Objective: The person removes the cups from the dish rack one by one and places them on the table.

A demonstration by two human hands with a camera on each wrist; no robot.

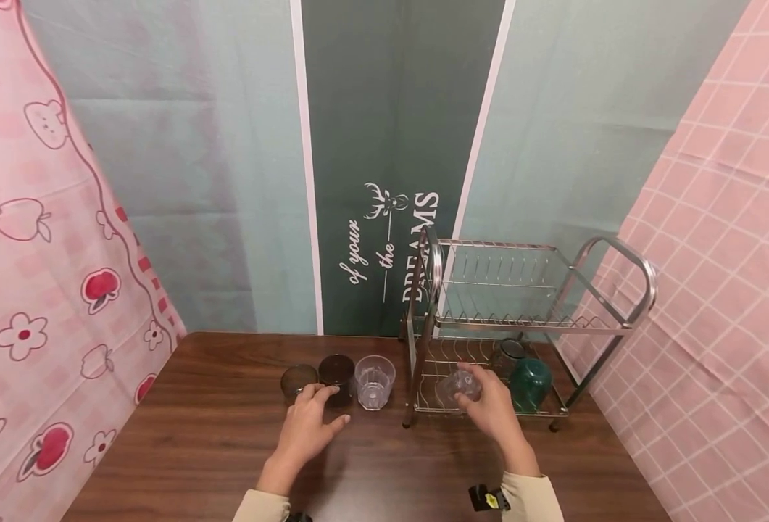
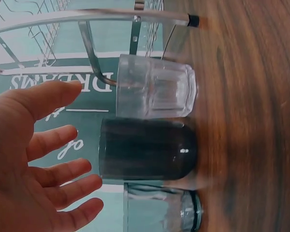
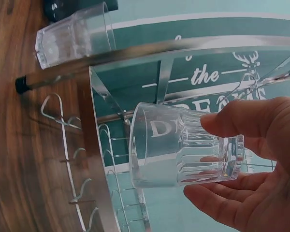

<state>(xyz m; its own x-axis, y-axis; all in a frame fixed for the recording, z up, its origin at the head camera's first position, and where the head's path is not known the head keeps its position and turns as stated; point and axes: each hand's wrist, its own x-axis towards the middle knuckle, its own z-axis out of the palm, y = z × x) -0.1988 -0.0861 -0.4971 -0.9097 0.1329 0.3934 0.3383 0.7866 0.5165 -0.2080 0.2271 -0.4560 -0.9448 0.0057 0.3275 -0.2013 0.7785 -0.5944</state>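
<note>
Grasping a clear fluted round tumbler [image 3: 157,150] mouth-down in right hand [image 1: 491,407]; holding left hand [image 1: 307,428] relaxed, empty, near a dark cylindrical cup [image 2: 145,150].

The scene is lit evenly and softly, with a faint shadow cast on the tabletop [image 1: 195,435] beside the left grip [image 1: 306,429]. Glints are thrown back by the rack [image 1: 534,327] around the right grip [image 1: 488,402] and by the ridged wall of the held cup [image 3: 198,150] within it. A small highlight is caught on the dark cup [image 2: 145,150] ahead of the left grip. In both wrist views, the rack is bowed by lens distortion, and fine detail is slightly softened.
</note>
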